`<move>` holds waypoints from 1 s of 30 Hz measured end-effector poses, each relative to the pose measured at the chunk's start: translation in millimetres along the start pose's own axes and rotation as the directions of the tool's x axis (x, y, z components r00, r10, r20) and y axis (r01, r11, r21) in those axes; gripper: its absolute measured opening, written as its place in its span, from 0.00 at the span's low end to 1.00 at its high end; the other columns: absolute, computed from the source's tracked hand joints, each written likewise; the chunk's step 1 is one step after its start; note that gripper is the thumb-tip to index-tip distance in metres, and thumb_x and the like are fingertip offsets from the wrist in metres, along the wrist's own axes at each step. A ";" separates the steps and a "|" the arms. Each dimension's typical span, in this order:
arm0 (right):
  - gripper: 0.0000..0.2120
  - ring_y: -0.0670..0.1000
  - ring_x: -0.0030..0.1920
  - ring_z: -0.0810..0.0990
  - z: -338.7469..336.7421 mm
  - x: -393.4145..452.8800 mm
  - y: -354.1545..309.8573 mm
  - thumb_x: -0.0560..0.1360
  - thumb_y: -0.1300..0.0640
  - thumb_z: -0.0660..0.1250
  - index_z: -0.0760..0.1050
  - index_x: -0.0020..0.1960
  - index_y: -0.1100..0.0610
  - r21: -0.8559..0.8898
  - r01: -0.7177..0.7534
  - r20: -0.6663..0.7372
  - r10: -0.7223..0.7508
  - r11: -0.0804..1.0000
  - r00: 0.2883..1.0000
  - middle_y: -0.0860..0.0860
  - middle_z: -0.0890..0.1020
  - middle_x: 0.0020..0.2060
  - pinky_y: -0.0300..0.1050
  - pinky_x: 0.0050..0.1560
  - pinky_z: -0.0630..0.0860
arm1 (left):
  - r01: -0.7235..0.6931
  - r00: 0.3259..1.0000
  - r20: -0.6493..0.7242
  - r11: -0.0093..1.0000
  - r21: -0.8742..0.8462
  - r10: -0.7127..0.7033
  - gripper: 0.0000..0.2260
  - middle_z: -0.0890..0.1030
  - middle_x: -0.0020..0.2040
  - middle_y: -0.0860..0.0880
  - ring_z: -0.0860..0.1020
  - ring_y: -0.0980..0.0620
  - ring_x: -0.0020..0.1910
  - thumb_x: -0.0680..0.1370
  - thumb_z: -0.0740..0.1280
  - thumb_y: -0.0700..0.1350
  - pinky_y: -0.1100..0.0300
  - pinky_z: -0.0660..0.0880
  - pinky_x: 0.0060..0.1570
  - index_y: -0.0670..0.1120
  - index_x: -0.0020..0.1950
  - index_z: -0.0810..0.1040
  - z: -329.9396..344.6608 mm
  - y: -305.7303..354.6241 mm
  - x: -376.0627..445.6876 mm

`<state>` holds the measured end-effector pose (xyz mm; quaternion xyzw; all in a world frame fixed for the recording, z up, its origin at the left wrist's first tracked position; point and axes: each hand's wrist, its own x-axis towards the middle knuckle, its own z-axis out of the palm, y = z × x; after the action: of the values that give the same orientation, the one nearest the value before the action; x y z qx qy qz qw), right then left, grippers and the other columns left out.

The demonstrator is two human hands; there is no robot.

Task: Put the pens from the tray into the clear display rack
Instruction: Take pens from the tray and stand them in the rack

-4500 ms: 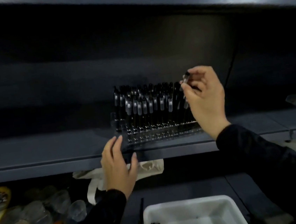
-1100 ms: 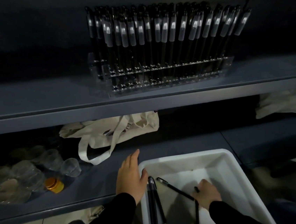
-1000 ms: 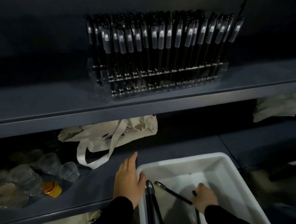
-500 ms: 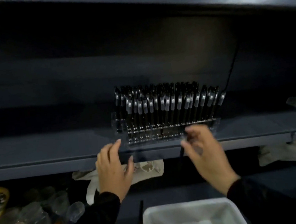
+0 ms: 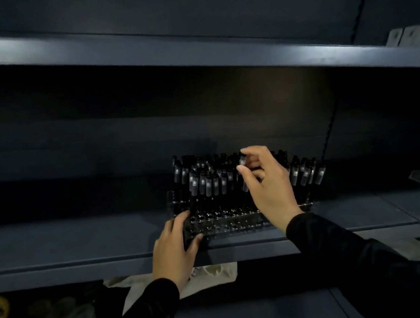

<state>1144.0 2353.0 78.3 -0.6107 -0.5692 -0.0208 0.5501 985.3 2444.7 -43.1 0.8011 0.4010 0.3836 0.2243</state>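
One pen (image 5: 243, 161), pinched upright in the right hand (image 5: 266, 186), stands directly above the rack (image 5: 232, 221), whose left end the left hand (image 5: 173, 250) grips.

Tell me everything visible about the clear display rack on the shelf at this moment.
The clear display rack looks like transparent plastic, stepped, with rows of round holes along its front. It sits upright near the front edge of the dark shelf. Black pens with pale clips stand packed in its rear rows. The left hand grips its left end; the right hand pinches a pen above its middle.
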 end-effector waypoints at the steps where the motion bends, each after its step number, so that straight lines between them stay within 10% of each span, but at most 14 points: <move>1: 0.14 0.38 0.48 0.74 -0.6 -0.3 -0.3 0.79 0.58 0.63 0.66 0.56 0.40 0.003 -0.001 0.001 0.001 1.000 1.000 0.37 0.73 0.47 0.30 0.49 0.73 | -0.005 1.000 -0.003 1.000 0.006 0.005 0.24 0.70 0.68 0.53 0.73 0.51 0.62 0.78 0.66 0.50 0.56 0.68 0.63 0.53 0.73 0.64 0.8 -0.8 -0.2; 12: 0.14 0.40 0.47 0.74 -4.2 2.3 1.6 0.78 0.60 0.65 0.68 0.53 0.41 0.051 -0.035 -0.016 0.036 0.998 0.999 0.41 0.73 0.45 0.34 0.50 0.75 | -0.020 0.999 -0.027 0.999 0.043 0.021 0.24 0.71 0.66 0.54 0.72 0.53 0.62 0.78 0.66 0.52 0.58 0.65 0.61 0.53 0.73 0.64 4.3 -4.3 -0.3; 18: 0.10 0.41 0.51 0.75 4.4 -10.5 12.8 0.80 0.59 0.62 0.70 0.59 0.49 -0.154 -0.089 0.225 0.122 0.984 0.967 0.42 0.73 0.49 0.36 0.57 0.75 | -0.029 0.999 -0.017 0.998 0.053 0.030 0.24 0.72 0.65 0.53 0.72 0.54 0.61 0.78 0.65 0.51 0.59 0.64 0.60 0.53 0.73 0.62 3.5 -3.4 -1.1; 25: 0.14 0.40 0.47 0.74 2.0 -81.4 53.8 0.77 0.63 0.67 0.76 0.62 0.56 -0.230 0.030 0.037 -0.022 0.973 0.999 0.44 0.73 0.46 0.27 0.51 0.70 | -0.233 0.959 -0.115 0.952 0.200 0.259 0.27 0.67 0.68 0.42 0.68 0.45 0.64 0.75 0.65 0.49 0.51 0.68 0.62 0.46 0.72 0.63 27.2 -34.1 -68.1; 30: 0.04 0.34 0.40 0.73 35.0 -208.2 136.1 0.74 0.63 0.68 0.79 0.47 0.56 -0.293 -0.275 0.086 0.312 0.916 0.946 0.42 0.73 0.39 0.27 0.43 0.67 | -0.091 0.870 0.490 0.960 0.263 -0.052 0.35 0.52 0.77 0.49 0.59 0.47 0.75 0.77 0.65 0.54 0.56 0.63 0.69 0.50 0.78 0.50 76.1 -68.3 -145.5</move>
<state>1147.6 2271.9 -159.4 -0.7601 -0.4973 0.0231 0.4176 957.8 2361.7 -197.9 0.8997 0.3722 0.1093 0.2004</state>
